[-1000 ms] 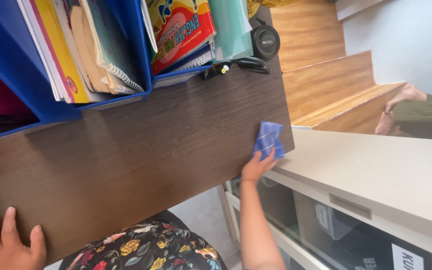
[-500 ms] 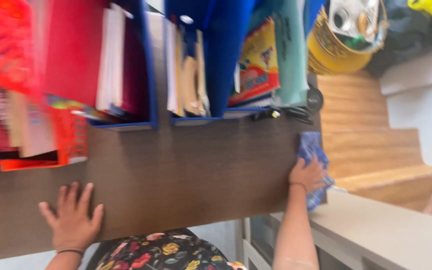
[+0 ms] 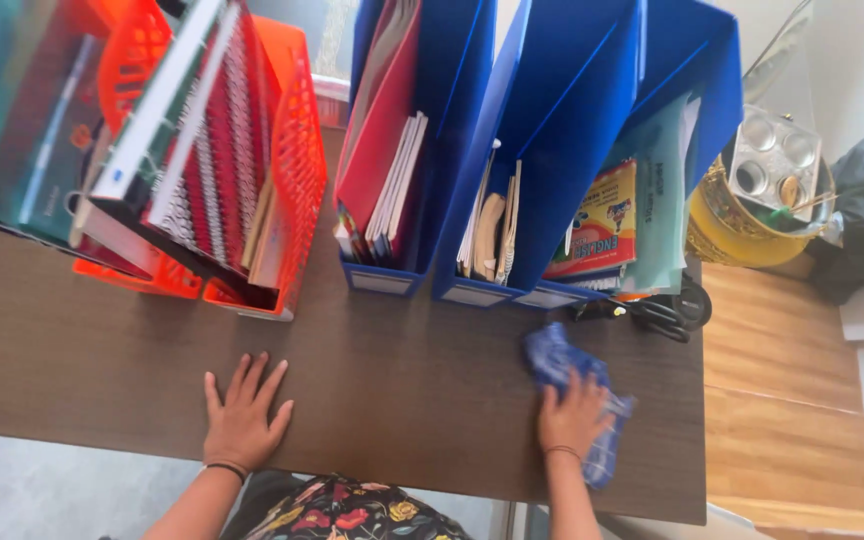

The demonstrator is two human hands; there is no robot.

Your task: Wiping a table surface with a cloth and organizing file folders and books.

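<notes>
Pressing a crumpled blue cloth (image 3: 570,385) flat under its palm, the right hand (image 3: 574,418) sits lower right of the frame, its grip closed on the cloth near the desk (image 3: 102,370) front edge. The left hand (image 3: 242,418) lies spread and empty, bracing. Bare wood stretches between them; blue file holders (image 3: 512,150) and orange trays (image 3: 252,170) crowd the far edge.

A long dark brown wooden desk (image 3: 72,350) fills the room. Wooden stairs (image 3: 802,420) sit beside it. Grey floor (image 3: 42,490) shows below.
</notes>
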